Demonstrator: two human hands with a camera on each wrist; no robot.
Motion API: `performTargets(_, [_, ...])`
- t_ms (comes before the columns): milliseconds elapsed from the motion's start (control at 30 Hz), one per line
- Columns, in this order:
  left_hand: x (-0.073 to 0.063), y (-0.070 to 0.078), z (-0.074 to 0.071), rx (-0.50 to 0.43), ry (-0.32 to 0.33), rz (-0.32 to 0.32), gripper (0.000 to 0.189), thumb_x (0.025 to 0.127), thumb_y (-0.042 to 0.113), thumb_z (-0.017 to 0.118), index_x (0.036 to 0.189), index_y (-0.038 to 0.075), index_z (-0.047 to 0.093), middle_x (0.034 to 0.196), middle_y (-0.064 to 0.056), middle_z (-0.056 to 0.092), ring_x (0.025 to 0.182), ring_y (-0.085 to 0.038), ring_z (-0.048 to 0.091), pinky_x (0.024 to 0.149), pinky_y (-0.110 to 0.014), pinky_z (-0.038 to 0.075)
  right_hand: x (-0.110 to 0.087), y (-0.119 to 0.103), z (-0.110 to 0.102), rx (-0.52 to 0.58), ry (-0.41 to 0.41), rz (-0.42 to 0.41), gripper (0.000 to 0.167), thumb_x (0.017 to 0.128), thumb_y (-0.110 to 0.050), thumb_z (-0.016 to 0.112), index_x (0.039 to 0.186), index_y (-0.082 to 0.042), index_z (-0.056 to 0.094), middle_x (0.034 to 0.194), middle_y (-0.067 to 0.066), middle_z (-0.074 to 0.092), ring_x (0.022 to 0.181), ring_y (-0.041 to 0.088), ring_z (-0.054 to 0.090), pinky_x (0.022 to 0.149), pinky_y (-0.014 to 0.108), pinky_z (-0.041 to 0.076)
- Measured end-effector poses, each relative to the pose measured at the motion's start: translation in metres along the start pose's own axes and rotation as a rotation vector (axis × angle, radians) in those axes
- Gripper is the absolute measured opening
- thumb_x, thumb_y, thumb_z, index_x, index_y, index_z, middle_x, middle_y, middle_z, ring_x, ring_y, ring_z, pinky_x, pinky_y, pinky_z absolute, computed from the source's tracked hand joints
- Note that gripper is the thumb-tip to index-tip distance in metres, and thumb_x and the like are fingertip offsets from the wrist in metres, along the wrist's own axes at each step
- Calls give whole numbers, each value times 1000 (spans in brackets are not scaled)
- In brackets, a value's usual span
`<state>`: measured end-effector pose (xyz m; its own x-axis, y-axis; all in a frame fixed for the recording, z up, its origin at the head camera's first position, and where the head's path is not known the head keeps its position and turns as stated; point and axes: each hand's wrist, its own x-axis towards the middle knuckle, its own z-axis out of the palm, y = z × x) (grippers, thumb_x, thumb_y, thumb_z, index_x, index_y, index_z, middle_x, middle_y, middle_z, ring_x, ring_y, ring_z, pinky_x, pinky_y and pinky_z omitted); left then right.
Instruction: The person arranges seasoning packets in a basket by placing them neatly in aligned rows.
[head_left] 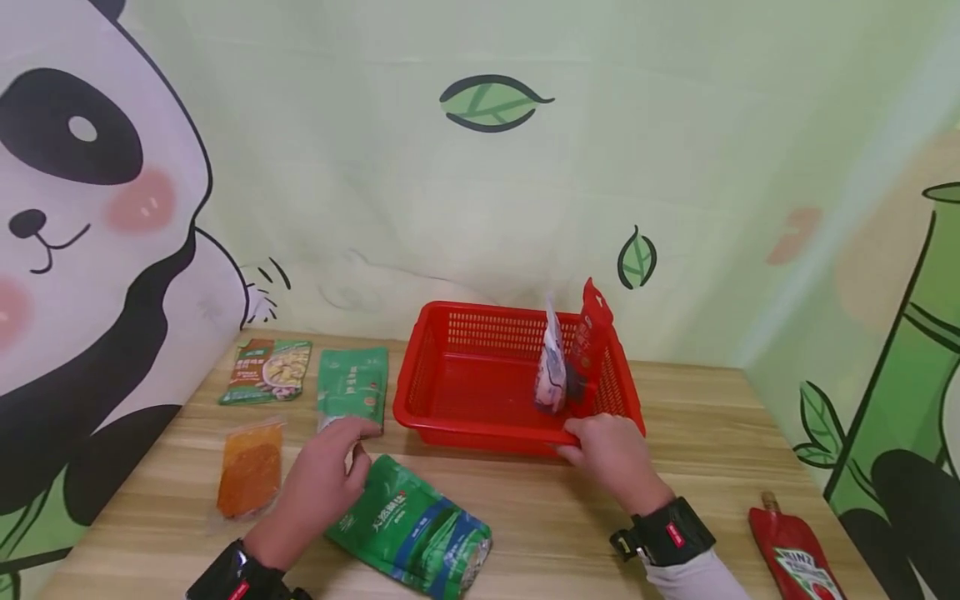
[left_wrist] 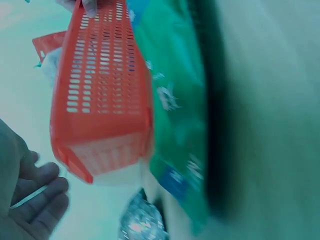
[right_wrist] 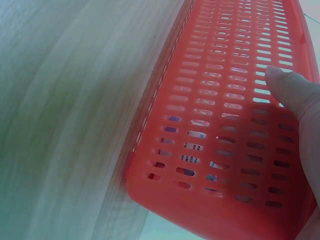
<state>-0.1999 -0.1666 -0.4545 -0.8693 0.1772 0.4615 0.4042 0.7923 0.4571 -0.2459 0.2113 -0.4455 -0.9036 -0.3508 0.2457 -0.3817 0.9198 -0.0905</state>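
A red plastic basket with slotted walls sits at the back of the wooden table. My right hand grips its front rim near the right corner, the thumb lying against the slotted outer wall. Two packets stand in the basket's right end: a white one and a red one. My left hand is by the near edge of a small green pouch, its fingers loosely bent around nothing. A larger green and blue pouch lies flat in front of the basket, partly behind that hand.
Left of the small green pouch lies a packet with a food picture. A clear bag of orange contents is nearer me. Far right on the table is a red Heinz ketchup pouch. A printed cloth hangs behind the table.
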Motion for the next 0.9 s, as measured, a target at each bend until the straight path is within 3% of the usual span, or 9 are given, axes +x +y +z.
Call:
performTargets(167, [-8,-13,-3,-70,-146,-245,25,91,0,63,114,4,71,111,-11,73,101,-26,68,90,-49,58,2,0,-1,5,5,-15,22,81,-38,86,81,-20,74,58,-11,55,56,7,47,59,23,40])
performTargets(267, [-12,-22,-1,-103,-191,-328,26,90,0,61,114,1,71,109,-12,74,95,-23,66,85,-45,58,2,-1,-1,12,9,-22,22,81,-38,87,81,-19,75,58,-12,55,56,7,46,59,23,40])
performTargets(467, [-13,-34,5,-123,-286,-417,29,90,3,61,117,0,70,108,-10,73,89,-17,64,77,-39,57,0,2,0,4,9,-10,22,81,-38,87,81,-20,74,59,-11,57,55,7,47,58,23,39])
performTargets(900, [0,-43,6,-251,-465,-561,25,99,16,61,119,3,70,105,-6,73,89,-17,64,81,-39,58,1,1,-2,24,-14,-8,21,82,-37,86,82,-19,75,58,-12,54,56,7,46,59,24,39])
